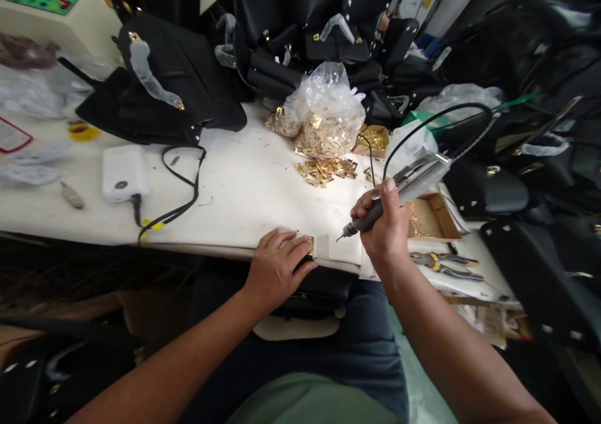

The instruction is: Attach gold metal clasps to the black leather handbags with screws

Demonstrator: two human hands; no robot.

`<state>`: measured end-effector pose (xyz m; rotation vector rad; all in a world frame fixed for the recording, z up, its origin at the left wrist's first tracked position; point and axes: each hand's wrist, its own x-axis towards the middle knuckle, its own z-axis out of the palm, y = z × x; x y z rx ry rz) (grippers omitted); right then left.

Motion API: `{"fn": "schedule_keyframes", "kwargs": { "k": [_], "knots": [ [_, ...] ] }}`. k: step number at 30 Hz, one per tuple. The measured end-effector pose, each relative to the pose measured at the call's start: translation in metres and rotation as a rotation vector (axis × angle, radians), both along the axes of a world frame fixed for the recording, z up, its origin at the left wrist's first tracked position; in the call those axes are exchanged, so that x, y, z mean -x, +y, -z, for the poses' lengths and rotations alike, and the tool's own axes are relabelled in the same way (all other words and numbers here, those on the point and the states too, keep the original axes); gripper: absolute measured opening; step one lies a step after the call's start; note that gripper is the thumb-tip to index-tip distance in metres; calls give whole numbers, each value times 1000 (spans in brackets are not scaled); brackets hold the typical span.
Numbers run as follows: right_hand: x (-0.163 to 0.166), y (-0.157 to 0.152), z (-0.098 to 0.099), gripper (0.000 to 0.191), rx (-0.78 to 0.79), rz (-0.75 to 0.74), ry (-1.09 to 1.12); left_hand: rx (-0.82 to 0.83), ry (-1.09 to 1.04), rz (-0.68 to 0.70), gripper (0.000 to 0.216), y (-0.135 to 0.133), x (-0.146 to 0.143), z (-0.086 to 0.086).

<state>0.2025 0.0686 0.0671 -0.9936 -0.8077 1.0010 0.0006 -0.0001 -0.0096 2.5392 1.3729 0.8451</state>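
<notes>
Desk (pixel 244 189) stretches ahead, a black bag (pixel 326 286) just below its front edge; the right hand (pixel 389 233) clamps a power screwdriver (pixel 420 178), and any slip of it could jab the left hand (pixel 279 264) or scratch the gold fitting (pixel 310 242) by that edge. Much of the fitting is hidden, so whether the left grip pinches or merely presses, I cannot tell.

A plain, muted green top (pixel 305 402), curving across the front, is worn with dark trousers (pixel 375 342), perhaps navy though shadow blurs the shade, while the left hand (pixel 278 264), the right hand (pixel 389 227) and both slender forearms (pixel 451 336) are bare.
</notes>
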Motion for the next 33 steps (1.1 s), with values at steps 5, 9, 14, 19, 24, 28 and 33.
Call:
{"fn": "schedule_keyframes", "kwargs": {
  "k": [5, 9, 14, 19, 24, 28, 33],
  "knots": [
    [38, -14, 7, 49, 112, -75, 74, 20, 9, 21, 30, -2, 3, -1],
    [49, -15, 8, 49, 139, -77, 105, 21, -3, 18, 26, -2, 3, 1],
    [52, -17, 9, 48, 132, -79, 142, 12, -26, 9, 23, -1, 2, 3],
    [52, -17, 13, 48, 132, -87, 128, 8, -37, 5, 22, -1, 1, 2],
    [52, -17, 11, 46, 116, -100, 158, 14, -40, 4, 23, -1, 1, 3],
    [52, -19, 7, 48, 96, -85, 165, 15, -34, 6, 23, -1, 1, 3],
    [55, -22, 7, 46, 80, -98, 157, 11, -15, 7, 23, -2, 1, 3]
  ]
}}
